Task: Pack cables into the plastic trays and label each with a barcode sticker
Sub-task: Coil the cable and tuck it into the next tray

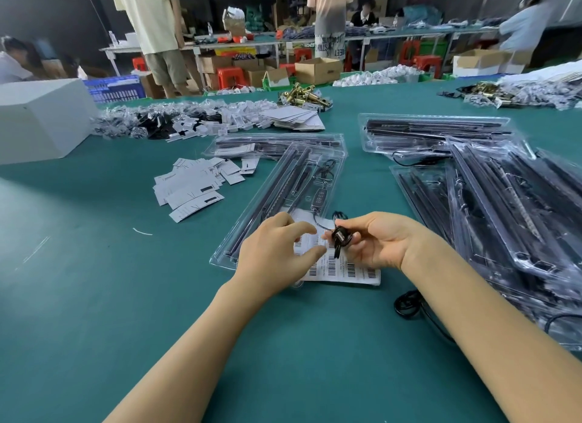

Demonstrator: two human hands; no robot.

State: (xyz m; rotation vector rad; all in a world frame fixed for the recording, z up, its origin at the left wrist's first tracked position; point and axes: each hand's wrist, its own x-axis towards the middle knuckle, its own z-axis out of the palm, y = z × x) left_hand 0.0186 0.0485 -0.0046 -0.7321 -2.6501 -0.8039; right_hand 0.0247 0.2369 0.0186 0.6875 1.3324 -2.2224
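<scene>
Table (pixel 94 281): green, workshop behind.
Right hand (pixel 374 243): fingers pinch coiled cable (pixel 341 236).
Left hand (pixel 277 252): fingers apart, over barcode sheet (pixel 346 270), near tray (pixel 283 189).

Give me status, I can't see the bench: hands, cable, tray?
Right hand grips coiled cable. Left hand open over barcode sheet. Tray open, nothing blocking.

Single wide-angle view from head height, looking forward and down across a green table (pixel 94 296). Close above both forearms, left hand (pixel 277 249) and right hand (pixel 378 243) near frame centre. Clear plastic tray (pixel 283 183) just beyond them. Far workbenches (pixel 393 35) and standing people along the top edge, bent by lens distortion.
</scene>
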